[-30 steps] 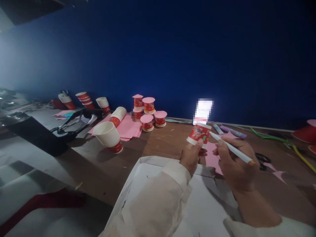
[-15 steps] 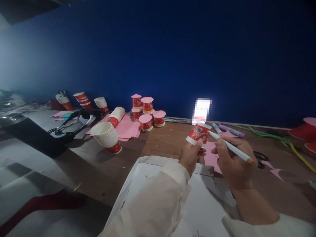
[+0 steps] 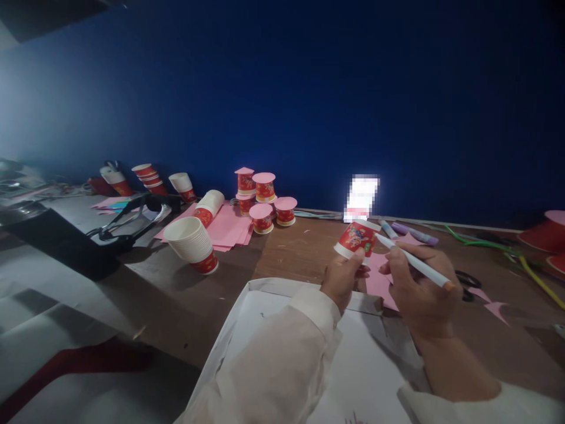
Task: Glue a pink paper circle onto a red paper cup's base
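A red patterned paper cup (image 3: 356, 237) is held upside down and slightly tilted in my left hand (image 3: 345, 274), its white rim low on the left. My right hand (image 3: 424, 288) grips a white marker (image 3: 424, 269) with an orange end. The marker's tip is at the cup's right side; whether it touches is hard to tell. Beneath the right hand lies pink paper (image 3: 378, 280). A shallow white box lid (image 3: 269, 284) sits under my left forearm.
Red cups topped with pink paper discs (image 3: 262, 218) stand ahead. Nested paper cups (image 3: 192, 242) and pink sheets (image 3: 233, 227) lie left. A lit, pixelated screen (image 3: 362, 197) leans at the wall. Purple glue stick (image 3: 415, 234), scissors (image 3: 465, 285) and a yellow-green cable (image 3: 541, 281) are right.
Both hands keep their grips on the cup and the marker. The marker's tip has shifted very slightly beside the cup; otherwise the view is almost the same.
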The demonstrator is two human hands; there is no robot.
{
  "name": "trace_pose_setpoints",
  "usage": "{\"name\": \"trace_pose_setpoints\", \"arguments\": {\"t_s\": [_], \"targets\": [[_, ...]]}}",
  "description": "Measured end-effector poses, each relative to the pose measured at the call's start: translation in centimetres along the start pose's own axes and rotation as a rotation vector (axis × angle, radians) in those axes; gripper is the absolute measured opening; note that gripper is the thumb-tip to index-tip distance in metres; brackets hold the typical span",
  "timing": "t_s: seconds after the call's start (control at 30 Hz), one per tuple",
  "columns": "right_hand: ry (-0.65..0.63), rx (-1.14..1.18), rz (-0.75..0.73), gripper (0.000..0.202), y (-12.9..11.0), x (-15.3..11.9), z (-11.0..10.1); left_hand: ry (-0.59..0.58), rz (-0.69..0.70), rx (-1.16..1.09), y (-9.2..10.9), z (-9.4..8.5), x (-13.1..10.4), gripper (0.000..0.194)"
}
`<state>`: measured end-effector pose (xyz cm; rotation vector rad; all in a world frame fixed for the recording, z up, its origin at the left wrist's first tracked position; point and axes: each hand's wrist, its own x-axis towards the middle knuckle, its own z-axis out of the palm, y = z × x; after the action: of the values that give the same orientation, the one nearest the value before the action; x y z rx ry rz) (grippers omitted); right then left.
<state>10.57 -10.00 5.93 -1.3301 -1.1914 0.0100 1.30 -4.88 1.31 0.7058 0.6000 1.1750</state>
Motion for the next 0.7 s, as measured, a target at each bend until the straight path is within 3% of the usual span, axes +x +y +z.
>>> {"name": "trace_pose_setpoints", "arguments": {"t_s": [0.23,0.7], "targets": [[0.017,-0.049,-0.026,0.029,0.68,-0.08,0.04,-0.016,0.008,-0.006,-0.39,-0.18,0.29,0.067],[-0.020,-0.074,0.032,0.024,-0.30,0.33,-0.07,-0.023,0.010,0.013,-0.45,-0.29,0.29,0.070]]}}
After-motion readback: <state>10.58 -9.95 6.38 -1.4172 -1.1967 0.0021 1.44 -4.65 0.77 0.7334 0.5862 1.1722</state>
